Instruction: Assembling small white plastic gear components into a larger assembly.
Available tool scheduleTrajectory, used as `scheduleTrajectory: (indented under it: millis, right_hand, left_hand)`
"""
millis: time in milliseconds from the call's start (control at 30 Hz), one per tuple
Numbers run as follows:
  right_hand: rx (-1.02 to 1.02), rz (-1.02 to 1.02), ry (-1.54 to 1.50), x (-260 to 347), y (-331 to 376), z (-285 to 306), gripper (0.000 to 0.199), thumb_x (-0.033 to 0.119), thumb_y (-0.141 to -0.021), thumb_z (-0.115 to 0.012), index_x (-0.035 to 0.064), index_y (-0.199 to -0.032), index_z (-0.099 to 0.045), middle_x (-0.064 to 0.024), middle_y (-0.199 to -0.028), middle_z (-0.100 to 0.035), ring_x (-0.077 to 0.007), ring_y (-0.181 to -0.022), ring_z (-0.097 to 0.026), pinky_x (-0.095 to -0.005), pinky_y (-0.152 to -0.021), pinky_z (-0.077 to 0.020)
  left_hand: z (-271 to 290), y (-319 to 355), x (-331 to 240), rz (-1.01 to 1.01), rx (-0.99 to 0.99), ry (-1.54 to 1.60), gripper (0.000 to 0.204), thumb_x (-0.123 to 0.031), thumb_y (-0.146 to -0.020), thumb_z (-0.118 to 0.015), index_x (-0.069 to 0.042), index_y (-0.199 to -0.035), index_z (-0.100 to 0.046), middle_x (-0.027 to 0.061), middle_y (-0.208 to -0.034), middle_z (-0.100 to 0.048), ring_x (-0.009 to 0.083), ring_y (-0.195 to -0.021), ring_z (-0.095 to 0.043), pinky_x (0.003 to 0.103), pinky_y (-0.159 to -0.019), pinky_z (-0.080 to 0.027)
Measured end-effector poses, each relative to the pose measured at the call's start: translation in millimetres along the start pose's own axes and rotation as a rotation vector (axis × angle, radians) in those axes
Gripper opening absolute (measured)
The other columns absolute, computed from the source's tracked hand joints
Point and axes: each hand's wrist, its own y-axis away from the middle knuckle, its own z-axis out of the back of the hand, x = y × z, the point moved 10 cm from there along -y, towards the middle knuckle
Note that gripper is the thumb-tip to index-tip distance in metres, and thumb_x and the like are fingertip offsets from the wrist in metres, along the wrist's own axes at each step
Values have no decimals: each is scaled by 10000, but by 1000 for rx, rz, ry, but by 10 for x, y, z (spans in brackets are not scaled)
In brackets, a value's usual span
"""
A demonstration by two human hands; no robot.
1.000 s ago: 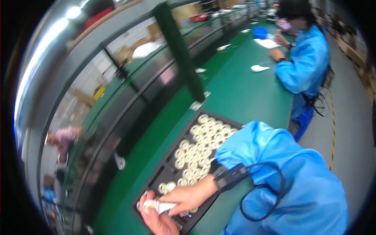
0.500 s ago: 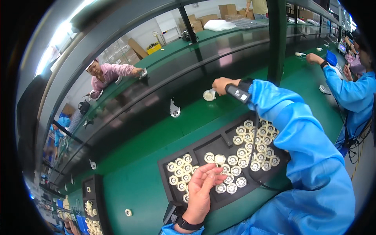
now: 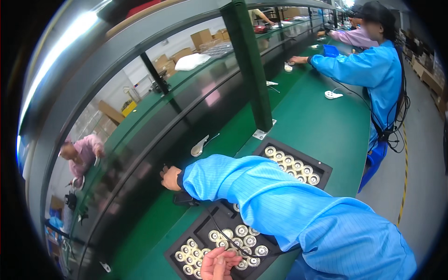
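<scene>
My right hand (image 3: 171,178) reaches over the dark green belt, its fingertips blurred and turned away. Whether it holds anything is hidden. To its upper right lies a white, rounded plastic housing (image 3: 199,146) with a thin wire. My left hand (image 3: 220,265) is palm up at the lower edge, fingers loosely bent, with nothing seen in it. It hovers over a black tray (image 3: 175,252) of cream-white gears (image 3: 249,241) with metallic centres. More gears (image 3: 297,164) sit in black tray compartments beyond my right sleeve, which covers the part between.
A green post (image 3: 249,70) rises from the bench ahead. A co-worker in blue (image 3: 385,79) reaches over the belt at right, near another white housing (image 3: 332,94). A person in pink (image 3: 84,151) works across the line. A black cable (image 3: 233,240) crosses the gears.
The view has turned right, bringing more of the co-worker and floor into sight. My right hand has moved left and lower in the picture; the round housing beside it no longer shows there.
</scene>
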Motion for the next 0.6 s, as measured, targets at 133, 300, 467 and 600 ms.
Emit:
scheduleTrajectory:
  millis: [133, 300, 467, 600]
  right_hand:
    - [22, -14, -5, -127, 217, 323, 255, 241, -779, -584, 117, -986, -668, -117, -1027, -624, -305, -1032, -552, -461, -752, -475]
    - [-34, 53, -142, -176, 495, 943, 302, 216, -698, -643, 48, -948, -620, -113, -913, -639, -259, -889, -615, -464, -758, -427]
    - [62, 141, -613, -39, 1193, 1979, 303, 192, -680, -645, -39, -872, -598, -200, -864, -619, -376, -807, -616, -451, -706, -505]
    - [80, 243, -814, 421, 1910, 2244, 360, 261, -750, -630, -66, -892, -577, -237, -833, -623, -390, -799, -628, -452, -678, -519]
  left_hand:
    - [-39, 9, -33, -23, 24, 0, 259, -125, -948, -519, 0, -1173, -547, 122, -994, -650, 191, -866, -636, 297, -793, -510]
    - [61, -16, -43, -67, -36, -19, 278, -105, -942, -526, 3, -1198, -531, 114, -977, -648, 188, -843, -639, 279, -764, -516]
    - [14, -29, -205, -165, -119, 26, 437, -147, -959, -513, -18, -1349, -365, 133, -1127, -587, 175, -853, -606, 273, -756, -492]
    - [-11, -11, -272, -252, -86, 32, 459, -140, -962, -507, -38, -1376, -339, 127, -1193, -554, 168, -893, -600, 257, -763, -491]
